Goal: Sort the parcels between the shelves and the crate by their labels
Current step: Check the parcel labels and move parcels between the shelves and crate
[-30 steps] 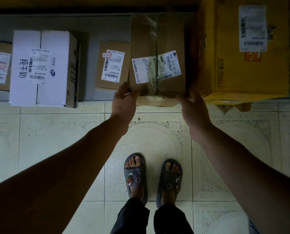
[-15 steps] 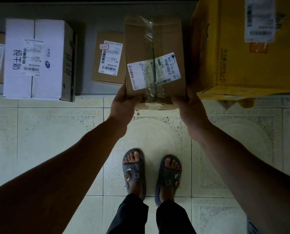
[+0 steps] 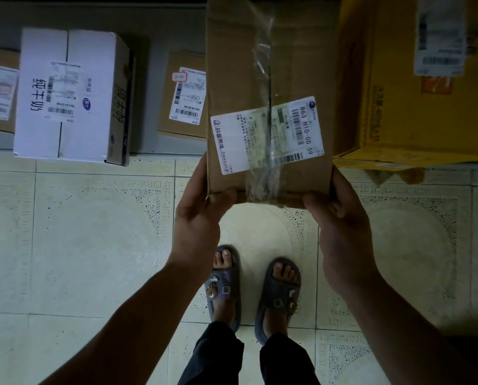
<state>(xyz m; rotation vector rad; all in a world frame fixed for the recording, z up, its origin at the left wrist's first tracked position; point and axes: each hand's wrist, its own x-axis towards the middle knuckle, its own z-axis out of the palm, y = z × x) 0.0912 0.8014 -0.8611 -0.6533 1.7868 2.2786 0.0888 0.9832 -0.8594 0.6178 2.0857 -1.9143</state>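
Now left hand and right hand clasp taped brown parcel, thumbs on near edge

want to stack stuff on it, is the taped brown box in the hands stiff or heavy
The brown box looks fairly stiff: its edges stay straight in the left hand and right hand. Probably light, gripped only at its near corners. Its tape may be slippery.

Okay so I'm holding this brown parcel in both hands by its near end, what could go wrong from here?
1. The left hand and right hand grip only the near corners of the brown parcel; its far end is unsupported, so it might tip or slip.
2. The yellow box sits close on the right; swinging the parcel could knock it.
3. Wrinkled clear tape crosses the label, so the code may be misread.
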